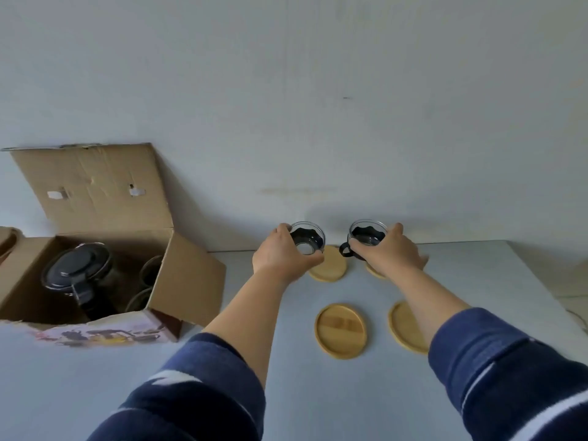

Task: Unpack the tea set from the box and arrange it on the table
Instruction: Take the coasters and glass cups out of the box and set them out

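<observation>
My left hand (283,254) grips a glass cup with a black holder (308,238) over the far left bamboo coaster (331,267). My right hand (389,253) grips a second glass cup (366,233), whose black handle points left, above the far right coaster (374,271), mostly hidden by the hand. Two more bamboo coasters lie nearer me: one (341,330) fully seen, one (405,327) partly under my right forearm. The open cardboard box (187,281) at the left holds a glass teapot with a black lid (76,270) and more glass cups (149,272).
The grey table (95,377) meets a pale wall at the back. The box's lid flap (95,183) stands up against the wall. Another cardboard piece (6,243) shows at the far left edge. The table's right edge (547,291) runs diagonally.
</observation>
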